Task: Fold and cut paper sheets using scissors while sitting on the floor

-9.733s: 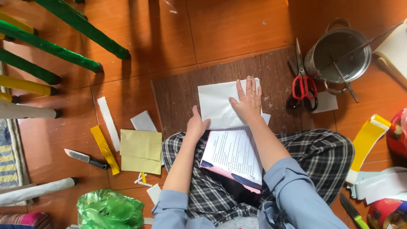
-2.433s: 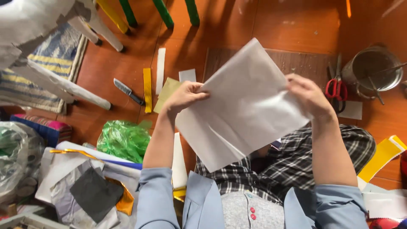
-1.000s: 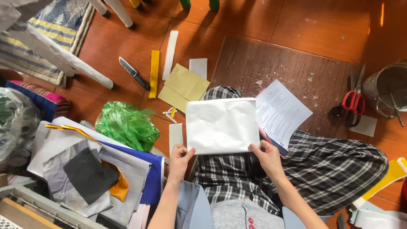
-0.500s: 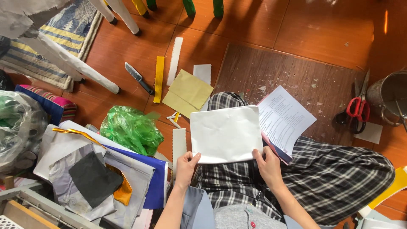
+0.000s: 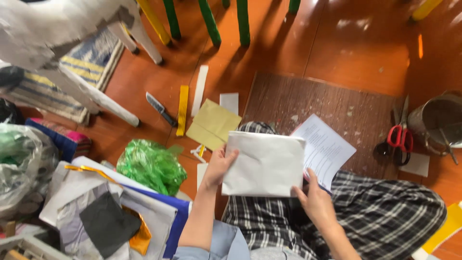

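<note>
I hold a folded white sheet of paper over my lap, above my checked trousers. My left hand grips its left edge, thumb on top. My right hand holds its lower right corner. Partly under the white sheet, on my right knee, lies a printed page.
A brown mat lies on the orange floor ahead. Red-handled scissors and a metal pot are at right. A knife, yellow and white paper strips, a tan sheet, a green bag and stacked papers lie at left.
The large sheet I held up open has been folded smaller and lowered to my lap. In the last second it has hardly moved; my left hand has risen onto its left edge.
</note>
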